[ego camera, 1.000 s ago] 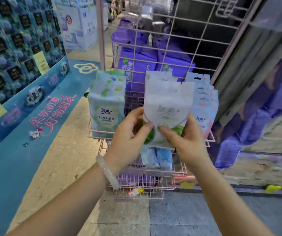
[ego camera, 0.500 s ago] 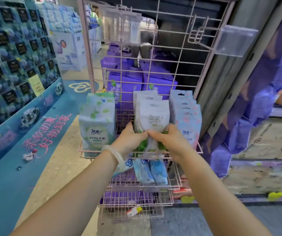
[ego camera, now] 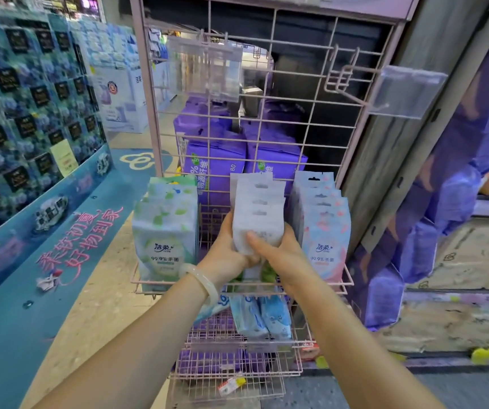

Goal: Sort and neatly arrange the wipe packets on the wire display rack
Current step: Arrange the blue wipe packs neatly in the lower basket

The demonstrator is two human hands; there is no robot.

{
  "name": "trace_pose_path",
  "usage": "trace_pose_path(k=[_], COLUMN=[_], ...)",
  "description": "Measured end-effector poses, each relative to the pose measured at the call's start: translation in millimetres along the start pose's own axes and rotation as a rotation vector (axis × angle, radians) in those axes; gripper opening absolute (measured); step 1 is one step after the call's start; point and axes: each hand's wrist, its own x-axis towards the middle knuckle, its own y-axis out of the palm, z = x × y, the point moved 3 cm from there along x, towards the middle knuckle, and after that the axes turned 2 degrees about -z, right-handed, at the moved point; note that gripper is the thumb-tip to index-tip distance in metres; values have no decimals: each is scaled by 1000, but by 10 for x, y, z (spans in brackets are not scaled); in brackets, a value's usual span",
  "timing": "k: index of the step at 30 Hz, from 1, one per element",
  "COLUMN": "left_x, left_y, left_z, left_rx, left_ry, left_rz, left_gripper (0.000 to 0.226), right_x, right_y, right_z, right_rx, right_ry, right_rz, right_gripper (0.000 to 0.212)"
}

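**Squaring the middle stack on the rack**

Both hands are gripping the white stack [ego camera: 257, 214], which is standing on the shelf [ego camera: 344, 280] of the pink rack [ego camera: 266, 134]. The left hand [ego camera: 227, 251] is curling its fingers around the stack's left edge; the right hand [ego camera: 278, 255] is wrapping the lower right, thumb pressing across the front.

To do this well, I judge the hands should be squeezing evenly from both sides and tapping the bottoms down level, keeping the hang-holes in line.

Three stacks are standing on that shelf: the green stack [ego camera: 165, 231] left of the white one, the pink stack [ego camera: 322, 228] right of it. The white stack is showing about five staggered tops. Two blue packets [ego camera: 262, 317] are leaning just below the white stack.
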Motion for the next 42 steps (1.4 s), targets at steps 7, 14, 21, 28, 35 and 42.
trace_pose_path(k=[7, 14, 21, 28, 35, 42], left_x=[131, 119, 82, -41, -283, -1017], left_y=[-5, 14, -79, -36, -31, -474], left_z=[-38, -16, 38, 65, -167, -425], left_rx=[-32, -62, -13, 78, 581, 606], left_ry=[-84, 23, -110, -50, 58, 664], left_rz=[-51, -31, -76, 21, -119, -585], left_gripper=[92, 91, 117, 78, 88, 31], right_x=[133, 142, 95, -80, -220, -564], right_y=[12, -20, -52, -34, 7, 477], right_z=[29, -5, 40, 20, 170, 290], right_rx=[-25, -5, -21, -97, -164, -203], right_ry=[-19, -81, -39, 54, -44, -378], right_rz=[53, 41, 2, 50, -78, 17], right_gripper=[64, 59, 57, 58, 74, 63])
